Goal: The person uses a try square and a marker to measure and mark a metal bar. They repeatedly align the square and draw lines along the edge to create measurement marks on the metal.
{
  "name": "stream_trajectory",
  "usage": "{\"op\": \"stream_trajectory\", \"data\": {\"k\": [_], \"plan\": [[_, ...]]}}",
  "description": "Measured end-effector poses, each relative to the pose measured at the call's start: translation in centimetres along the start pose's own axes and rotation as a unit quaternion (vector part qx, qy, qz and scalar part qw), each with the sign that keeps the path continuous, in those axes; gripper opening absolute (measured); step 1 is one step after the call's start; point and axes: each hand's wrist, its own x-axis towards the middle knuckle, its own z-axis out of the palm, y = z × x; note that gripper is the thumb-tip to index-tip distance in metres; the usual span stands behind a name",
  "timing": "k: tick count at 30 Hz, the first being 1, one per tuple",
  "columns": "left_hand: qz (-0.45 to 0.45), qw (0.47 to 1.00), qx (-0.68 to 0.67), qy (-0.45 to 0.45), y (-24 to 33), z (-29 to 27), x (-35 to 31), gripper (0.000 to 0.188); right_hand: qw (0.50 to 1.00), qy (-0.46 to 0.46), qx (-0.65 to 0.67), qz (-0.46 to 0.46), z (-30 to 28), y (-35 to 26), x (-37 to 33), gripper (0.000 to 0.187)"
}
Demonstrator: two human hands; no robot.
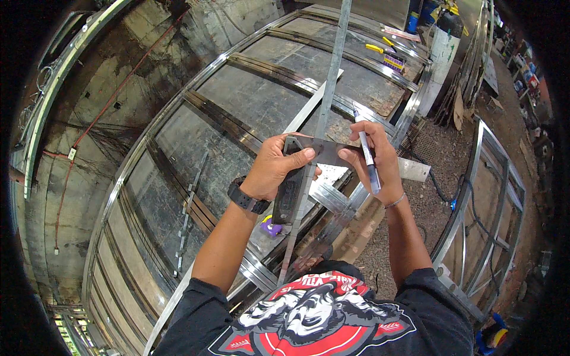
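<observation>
My left hand [268, 169] is closed on the corner of a dark, L-shaped metal plate [287, 199], thumb flat on its face. The plate lies across a long, narrow grey metal bar [332, 77] that slants from the top of the view down toward my chest. In my right hand [380, 160] a white and dark marker pen [367, 155] is gripped, its thin tip pointing up and away. That hand's thumb also presses the right end of the plate. My left fingers behind the plate are mostly hidden.
Below lies a large welded metal frame [237, 59] with crossbars over dark sheets. A purple tape measure [271, 226] rests near my left forearm. Yellow-handled pliers [374, 48] and a small box [393, 63] sit at the far right. Another frame [475, 172] leans on the right, with a cable.
</observation>
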Motion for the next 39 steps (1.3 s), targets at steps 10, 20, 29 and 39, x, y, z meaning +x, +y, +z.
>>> {"op": "stream_trajectory", "data": {"k": [10, 20, 29, 39], "plan": [[0.004, 1.000, 0.002, 0.007, -0.2, -0.1, 0.0, 0.029, 1.000, -0.002, 0.004, 0.002, 0.0, 0.0, -0.1, 0.047], [0.009, 1.000, 0.005, 0.010, -0.4, 0.2, 0.0, 0.024, 0.974, 0.114, 0.198, -0.008, 0.1, -1.6, -1.8, 0.022], [0.011, 1.000, 0.010, 0.021, -0.4, 0.8, -0.1, 0.025, 0.948, 0.043, 0.307, 0.073, 0.3, -2.6, -1.1, 0.020], [0.005, 0.999, 0.027, 0.027, -0.2, 0.6, -0.5, 0.025, 0.976, 0.015, 0.208, 0.065, -0.3, -2.8, -1.0, 0.023]]}}
